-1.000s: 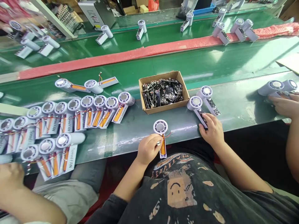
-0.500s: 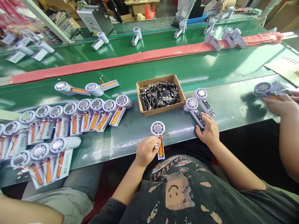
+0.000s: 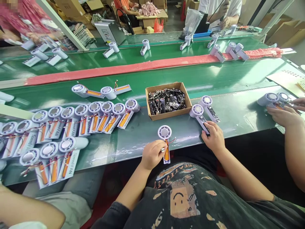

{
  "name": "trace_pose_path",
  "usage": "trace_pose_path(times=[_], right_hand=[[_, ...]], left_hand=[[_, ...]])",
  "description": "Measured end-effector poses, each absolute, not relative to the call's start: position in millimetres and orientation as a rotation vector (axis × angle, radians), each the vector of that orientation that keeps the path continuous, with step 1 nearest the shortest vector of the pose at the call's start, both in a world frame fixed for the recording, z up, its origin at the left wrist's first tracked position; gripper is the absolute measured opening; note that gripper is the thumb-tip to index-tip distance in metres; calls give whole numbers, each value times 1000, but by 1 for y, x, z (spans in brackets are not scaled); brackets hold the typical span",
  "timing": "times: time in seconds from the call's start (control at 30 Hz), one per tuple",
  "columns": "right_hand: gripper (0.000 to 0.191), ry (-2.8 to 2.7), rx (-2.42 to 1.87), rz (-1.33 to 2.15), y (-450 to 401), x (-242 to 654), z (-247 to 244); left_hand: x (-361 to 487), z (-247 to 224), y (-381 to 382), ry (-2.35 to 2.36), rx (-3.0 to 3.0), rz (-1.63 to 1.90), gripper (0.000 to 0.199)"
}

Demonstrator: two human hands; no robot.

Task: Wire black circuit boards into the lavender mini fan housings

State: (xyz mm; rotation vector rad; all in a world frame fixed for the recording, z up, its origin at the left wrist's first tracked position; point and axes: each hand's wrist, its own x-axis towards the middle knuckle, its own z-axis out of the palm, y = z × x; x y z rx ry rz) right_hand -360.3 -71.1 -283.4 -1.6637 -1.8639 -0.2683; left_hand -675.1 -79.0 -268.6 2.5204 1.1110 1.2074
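My left hand [image 3: 153, 154] is pinched around a small metal-ended part [image 3: 162, 149], over the open handle of a fan [image 3: 164, 132] that shows an orange battery and thin wires. This fan lies at the bench's front edge. My right hand [image 3: 214, 136] rests at the lower end of another fan's handle [image 3: 197, 110], which has a black circuit board on it; its thumb and fingers close about that end. A second fan with a board [image 3: 206, 101] lies just behind. Between the hands, farther back, a cardboard box [image 3: 170, 116] holds many black circuit boards.
Rows of opened fans [image 3: 68, 112] cover the bench at left. Two more fans [image 3: 108, 92] lie on the green belt. A red strip [image 3: 147, 65] runs across behind. At right, a co-worker's hands [image 3: 286, 114] hold a fan. Other people are at the far side.
The view has shifted, showing more of the far side. My right hand has closed on the boarded fan's handle end. My left hand stays over the open handle.
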Motion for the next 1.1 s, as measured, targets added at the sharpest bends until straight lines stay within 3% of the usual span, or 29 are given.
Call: trace_pose_path(times=[0.27, 0.63, 0.9, 1.1], right_hand=[[54, -1874, -1555, -364, -71, -361, -283], [30, -1880, -1675, -282, -69, -360, -283], [49, -1875, -1632, -311, -71, -361, -283], [37, -1904, -1718, -276, -71, -362, -280]], left_hand=[[-676, -272, -79, 1127, 2516, 1199, 12], [-675, -274, -77, 1066, 2545, 1256, 7], [-675, -276, -79, 1069, 2537, 1281, 7], [-676, -276, -79, 1062, 2548, 1278, 6]])
